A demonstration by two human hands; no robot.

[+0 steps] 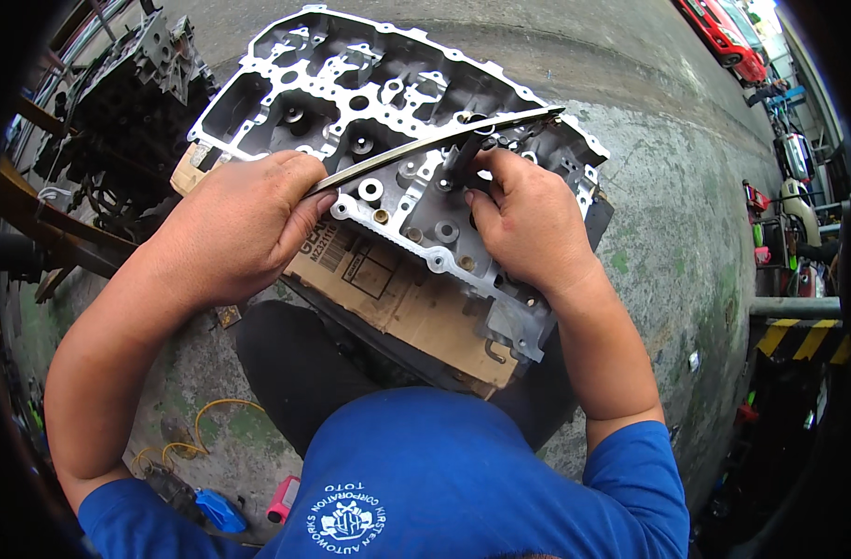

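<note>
My left hand (234,219) is closed around the near end of a long, narrow metal bar (407,144), which slants up to the right across a silver cast engine part (439,257) full of holes and bosses. The bar's far tip rests by that part's upper right edge. My right hand (528,219) is at the right half of the casting, fingers curled just below the bar beside a dark cylindrical piece (458,158); what its fingertips hold is hard to make out. The casting lies on flattened cardboard (398,317) in front of my knees.
A dark engine block (137,102) stands on a rusty frame at the left. Yellow hose (202,424), a blue plastic item (219,511) and a pink item (281,500) lie at lower left. A red car (728,37), assorted equipment and a striped yellow-black barrier (798,340) are at the right.
</note>
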